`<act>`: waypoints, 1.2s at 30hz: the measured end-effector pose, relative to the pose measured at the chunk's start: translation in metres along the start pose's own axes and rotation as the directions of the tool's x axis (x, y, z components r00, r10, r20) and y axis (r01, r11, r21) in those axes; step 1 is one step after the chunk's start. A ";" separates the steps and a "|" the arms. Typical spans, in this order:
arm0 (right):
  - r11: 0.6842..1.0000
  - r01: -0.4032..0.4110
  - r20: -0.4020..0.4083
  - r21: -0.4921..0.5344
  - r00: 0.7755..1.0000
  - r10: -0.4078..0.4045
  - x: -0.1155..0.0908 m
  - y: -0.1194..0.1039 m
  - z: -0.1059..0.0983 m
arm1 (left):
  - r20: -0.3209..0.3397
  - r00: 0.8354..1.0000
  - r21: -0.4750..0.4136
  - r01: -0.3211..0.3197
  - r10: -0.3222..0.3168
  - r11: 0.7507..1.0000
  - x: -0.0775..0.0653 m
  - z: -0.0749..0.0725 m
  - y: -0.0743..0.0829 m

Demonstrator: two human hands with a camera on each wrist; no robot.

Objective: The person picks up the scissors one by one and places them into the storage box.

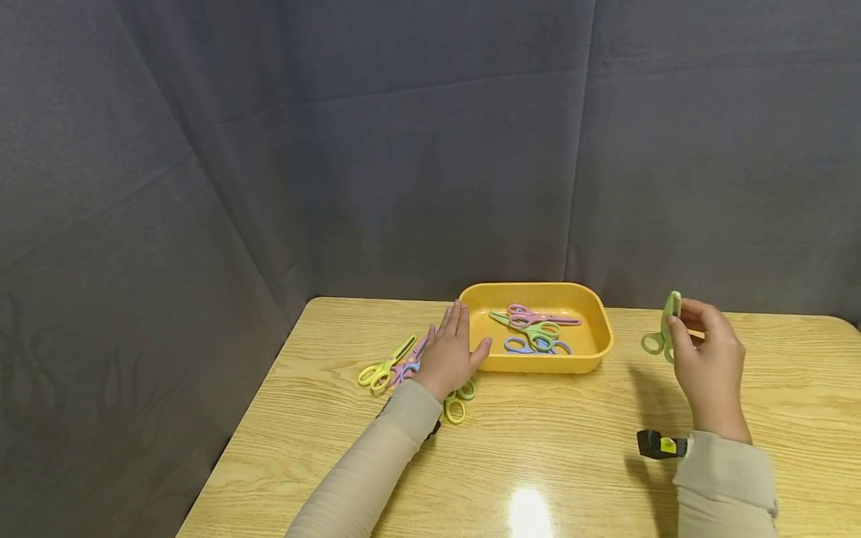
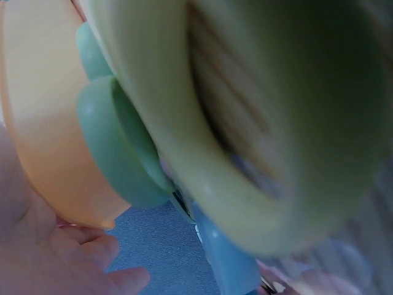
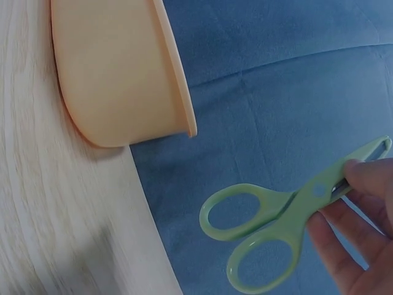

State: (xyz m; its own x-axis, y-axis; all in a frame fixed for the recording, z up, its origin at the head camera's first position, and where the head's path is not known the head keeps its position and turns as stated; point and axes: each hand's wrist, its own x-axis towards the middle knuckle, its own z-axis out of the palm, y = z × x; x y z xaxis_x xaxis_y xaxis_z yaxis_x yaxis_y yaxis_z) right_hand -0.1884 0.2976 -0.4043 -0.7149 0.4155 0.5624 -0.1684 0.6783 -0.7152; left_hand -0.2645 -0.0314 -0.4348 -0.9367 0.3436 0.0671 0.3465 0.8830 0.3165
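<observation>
One pair of green scissors (image 3: 314,192) is pinched by its blades between the right hand's (image 1: 714,366) thumb and fingers, raised over the table (image 1: 565,448), right of the yellow tray (image 1: 538,365). Pink, green and blue pairs (image 1: 531,329) lie inside. The left hand (image 1: 449,355), fingers straight, is at its left end, partly hiding more scissors (image 1: 385,369).

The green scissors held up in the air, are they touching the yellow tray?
Apart. The right wrist view shows cloth between the scissors and the tray.
</observation>
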 end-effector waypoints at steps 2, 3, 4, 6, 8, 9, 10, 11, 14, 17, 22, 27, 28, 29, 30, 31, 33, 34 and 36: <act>1.000 -0.005 -0.005 0.002 1.000 0.005 0.000 -0.002 0.000 | 0.002 1.000 0.002 -0.003 0.003 1.000 -0.001 -0.001 0.000; 1.000 -0.006 -0.008 0.002 1.000 0.006 0.000 -0.002 0.001 | 0.001 1.000 0.003 -0.005 0.005 1.000 -0.001 -0.001 0.000; 1.000 -0.008 -0.010 0.005 1.000 0.008 0.000 -0.003 0.001 | 0.001 1.000 0.006 -0.006 0.006 1.000 -0.001 -0.001 0.000; 1.000 -0.007 -0.013 0.011 1.000 0.007 -0.001 -0.005 0.002 | -0.002 1.000 0.012 -0.008 0.008 1.000 0.000 0.000 -0.001; 1.000 0.000 -0.016 0.016 1.000 0.000 -0.001 -0.007 0.002 | -0.002 1.000 0.012 -0.009 0.009 1.000 -0.001 0.001 -0.001; 1.000 0.002 -0.017 0.019 1.000 -0.001 -0.001 -0.008 0.003 | -0.002 1.000 0.012 -0.009 0.009 1.000 0.000 0.001 -0.001; 1.000 0.002 -0.017 0.023 1.000 -0.002 -0.001 -0.009 0.003 | -0.001 1.000 0.011 -0.009 0.009 1.000 -0.001 0.001 -0.001; 1.000 0.004 -0.017 0.029 1.000 -0.004 -0.001 -0.009 0.003 | -0.001 1.000 0.011 -0.008 0.008 1.000 -0.001 0.001 -0.002; 0.999 0.013 -0.021 0.049 1.000 -0.012 -0.002 -0.011 0.004 | -0.003 1.000 0.011 -0.007 0.007 1.000 -0.001 0.001 -0.001; 0.997 0.032 -0.027 0.076 0.999 -0.030 -0.002 -0.012 0.007 | -0.003 1.000 0.017 -0.004 0.005 1.000 0.000 0.001 -0.002; 0.993 0.062 -0.039 0.104 0.998 -0.058 -0.002 -0.015 0.012 | -0.006 1.000 0.016 -0.008 0.008 1.000 0.002 0.003 -0.002; 0.985 0.101 -0.041 0.140 0.994 -0.096 -0.003 -0.019 0.017 | -0.015 1.000 0.000 -0.010 0.010 1.000 0.002 0.003 -0.003; 0.983 0.108 -0.040 0.146 0.994 -0.104 -0.003 -0.020 0.018 | -0.009 1.000 0.001 -0.006 0.006 1.000 0.002 0.003 -0.003; 0.982 0.114 -0.041 0.153 0.993 -0.109 -0.003 -0.021 0.019 | -0.009 1.000 0.001 -0.005 0.005 1.000 0.002 0.003 -0.003; 0.980 0.121 -0.043 0.160 0.992 -0.115 -0.004 -0.022 0.020 | -0.004 1.000 0.007 -0.003 0.003 1.000 0.002 0.003 -0.003; 0.978 0.127 -0.045 0.168 0.992 -0.121 -0.004 -0.023 0.021 | -0.001 1.000 0.009 -0.002 0.002 1.000 0.002 0.003 -0.003; 0.972 0.138 -0.050 0.188 0.990 -0.131 -0.005 -0.025 0.024 | 0.005 1.000 0.014 -0.001 0.001 1.000 0.003 0.004 -0.003; 0.970 0.144 -0.050 0.198 0.989 -0.136 -0.006 -0.026 0.025 | 0.004 1.000 0.012 -0.001 0.001 1.000 0.003 0.004 -0.003; 0.964 0.153 -0.049 0.217 0.988 -0.146 -0.007 -0.028 0.028 | 0.004 1.000 0.007 -0.003 0.003 1.000 0.003 0.003 -0.003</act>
State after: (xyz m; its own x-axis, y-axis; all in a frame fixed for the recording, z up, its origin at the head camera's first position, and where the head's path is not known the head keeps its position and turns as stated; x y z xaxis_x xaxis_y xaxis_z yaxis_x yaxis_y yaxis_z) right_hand -0.1980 0.2587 -0.3997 -0.6484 0.3417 0.6803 -0.4186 0.5863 -0.6935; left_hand -0.2677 -0.0319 -0.4384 -0.9355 0.3474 0.0644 0.3497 0.8842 0.3097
